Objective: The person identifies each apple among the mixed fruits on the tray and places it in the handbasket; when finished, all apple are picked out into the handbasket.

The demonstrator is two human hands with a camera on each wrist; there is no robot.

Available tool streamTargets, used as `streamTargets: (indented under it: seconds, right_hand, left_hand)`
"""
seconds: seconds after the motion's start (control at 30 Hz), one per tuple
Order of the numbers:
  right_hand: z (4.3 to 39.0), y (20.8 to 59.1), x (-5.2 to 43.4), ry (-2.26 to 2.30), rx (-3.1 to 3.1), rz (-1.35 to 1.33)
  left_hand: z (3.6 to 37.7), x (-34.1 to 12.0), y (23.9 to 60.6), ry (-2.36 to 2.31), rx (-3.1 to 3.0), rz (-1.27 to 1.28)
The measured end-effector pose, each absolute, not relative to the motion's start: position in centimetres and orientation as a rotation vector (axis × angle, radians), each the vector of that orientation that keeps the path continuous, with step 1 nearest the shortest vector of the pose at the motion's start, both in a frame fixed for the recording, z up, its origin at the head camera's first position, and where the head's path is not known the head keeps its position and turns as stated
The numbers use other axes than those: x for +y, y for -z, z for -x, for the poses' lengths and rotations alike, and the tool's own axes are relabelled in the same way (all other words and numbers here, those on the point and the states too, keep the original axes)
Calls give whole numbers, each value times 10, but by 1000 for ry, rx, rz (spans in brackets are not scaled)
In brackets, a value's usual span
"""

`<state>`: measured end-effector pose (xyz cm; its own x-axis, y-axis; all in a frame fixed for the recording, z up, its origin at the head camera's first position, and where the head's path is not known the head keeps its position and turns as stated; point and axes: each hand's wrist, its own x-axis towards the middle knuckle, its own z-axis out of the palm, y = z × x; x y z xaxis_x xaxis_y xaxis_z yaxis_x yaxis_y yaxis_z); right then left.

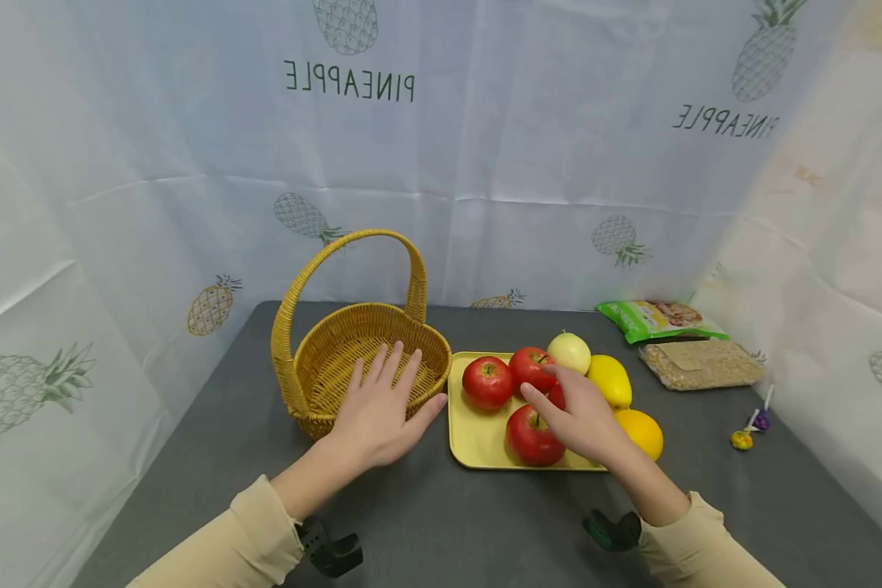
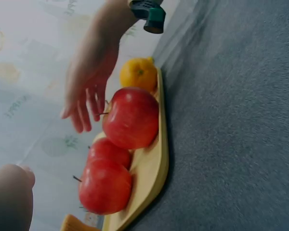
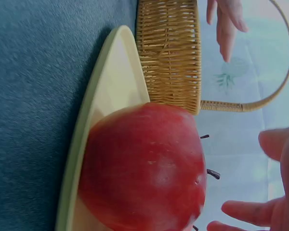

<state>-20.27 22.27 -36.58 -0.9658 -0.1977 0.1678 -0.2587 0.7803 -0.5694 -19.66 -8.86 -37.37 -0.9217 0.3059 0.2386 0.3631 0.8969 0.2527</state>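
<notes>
Gripping nothing with spread left hand (image 1: 384, 415) or relaxed right hand (image 1: 582, 415), the latter above glossy round red apples (image 1: 531, 444) on a yellow rectangular tray (image 1: 478, 437): likely to roll if brushed. Beyond, arch-handled golden wicker basket (image 1: 345, 336): liable to tip if leaned on.

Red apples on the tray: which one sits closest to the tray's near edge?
The front apple, lowest in the head view; the other red apples, one mostly hidden by the right hand, sit farther back on the tray.
</notes>
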Motion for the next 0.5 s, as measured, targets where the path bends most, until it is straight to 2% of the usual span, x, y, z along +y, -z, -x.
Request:
streamTargets:
  seconds: [0.27, 0.5]
  right_hand:
    - [188, 363, 231, -1040, -2864, -350]
    - [184, 364, 236, -951, -2897, -411]
  left_hand:
    - [178, -112, 370, 601, -2851, 479]
    - [165, -125, 360, 668, -2806, 473]
